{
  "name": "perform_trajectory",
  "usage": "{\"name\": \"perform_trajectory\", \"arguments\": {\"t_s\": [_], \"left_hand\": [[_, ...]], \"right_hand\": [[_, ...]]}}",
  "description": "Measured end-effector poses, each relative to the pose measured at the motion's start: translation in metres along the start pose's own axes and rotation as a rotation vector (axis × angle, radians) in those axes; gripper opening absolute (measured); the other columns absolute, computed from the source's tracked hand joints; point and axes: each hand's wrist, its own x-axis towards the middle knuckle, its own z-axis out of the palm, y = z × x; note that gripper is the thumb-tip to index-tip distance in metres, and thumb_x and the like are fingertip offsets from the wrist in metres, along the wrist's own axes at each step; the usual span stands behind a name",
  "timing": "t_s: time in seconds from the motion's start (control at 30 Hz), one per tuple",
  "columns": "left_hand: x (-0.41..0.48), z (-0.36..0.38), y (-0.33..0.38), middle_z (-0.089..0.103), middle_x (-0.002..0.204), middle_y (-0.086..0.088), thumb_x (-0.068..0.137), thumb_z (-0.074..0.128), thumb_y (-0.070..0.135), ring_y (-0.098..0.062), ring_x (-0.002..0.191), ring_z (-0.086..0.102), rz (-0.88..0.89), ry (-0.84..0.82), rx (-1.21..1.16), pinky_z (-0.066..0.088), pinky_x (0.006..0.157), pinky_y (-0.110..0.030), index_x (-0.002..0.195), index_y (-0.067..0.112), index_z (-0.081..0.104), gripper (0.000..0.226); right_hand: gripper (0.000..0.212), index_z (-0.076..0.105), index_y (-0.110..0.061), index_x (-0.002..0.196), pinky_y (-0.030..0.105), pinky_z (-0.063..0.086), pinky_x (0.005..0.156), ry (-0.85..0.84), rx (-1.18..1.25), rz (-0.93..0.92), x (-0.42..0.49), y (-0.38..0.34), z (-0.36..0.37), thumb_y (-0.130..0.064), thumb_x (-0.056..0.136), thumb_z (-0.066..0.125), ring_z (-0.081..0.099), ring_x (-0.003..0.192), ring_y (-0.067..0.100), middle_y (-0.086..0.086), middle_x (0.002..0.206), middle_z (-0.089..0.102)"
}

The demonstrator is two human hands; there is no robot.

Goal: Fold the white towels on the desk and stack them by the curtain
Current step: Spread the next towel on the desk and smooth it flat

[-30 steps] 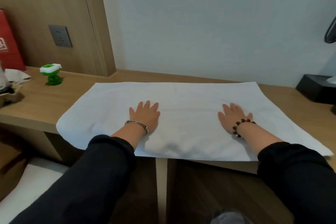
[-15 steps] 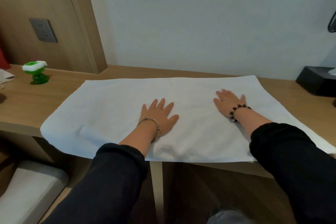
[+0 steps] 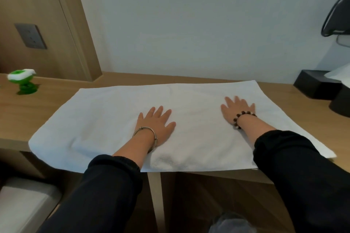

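Two flat hands on soft rectangular towel (image 3: 106,117)

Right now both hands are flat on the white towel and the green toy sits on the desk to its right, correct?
No. The head view shows the green toy on the desk to the left of the white towel. The left hand and right hand do lie flat on it.

A small green and white ornament (image 3: 22,81) stands far left, below a grey wall socket (image 3: 30,36). A black box (image 3: 314,85) sits far right, and a white cushion (image 3: 24,204) lies at the near left.
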Motion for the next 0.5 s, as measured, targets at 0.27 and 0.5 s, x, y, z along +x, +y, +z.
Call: {"name": "perform_trajectory", "arguments": {"t_s": [0.27, 0.5], "left_hand": [[0.001, 0.0, 0.0, -0.006, 0.16, 0.009, 0.095, 0.012, 0.057, -0.016, 0.147, -0.007, -0.017, -0.006, -0.005, -0.002, 0.116, -0.048, 0.15, 0.038, 0.0, 0.059], [0.0, -0.007, -0.003, 0.01, 0.16, 0.008, 0.097, 0.029, 0.048, -0.015, 0.147, 0.001, 0.033, 0.013, -0.119, 0.001, 0.116, -0.048, 0.149, 0.035, 0.021, 0.054]], "right_hand": [[0.064, 0.004, -0.021, 0.153, 0.055, 0.006, 0.115, -0.046, -0.013, -0.187, -0.036, -0.033, 0.011, -0.052, 0.098, 0.012, -0.003, 0.147, 0.024, 0.0, 0.161, -0.006], [0.06, 0.002, -0.027, 0.153, 0.053, 0.002, 0.117, -0.03, 0.008, -0.056, -0.037, -0.017, 0.008, -0.05, 0.098, 0.01, -0.004, 0.147, 0.021, 0.0, 0.161, -0.008]]}}
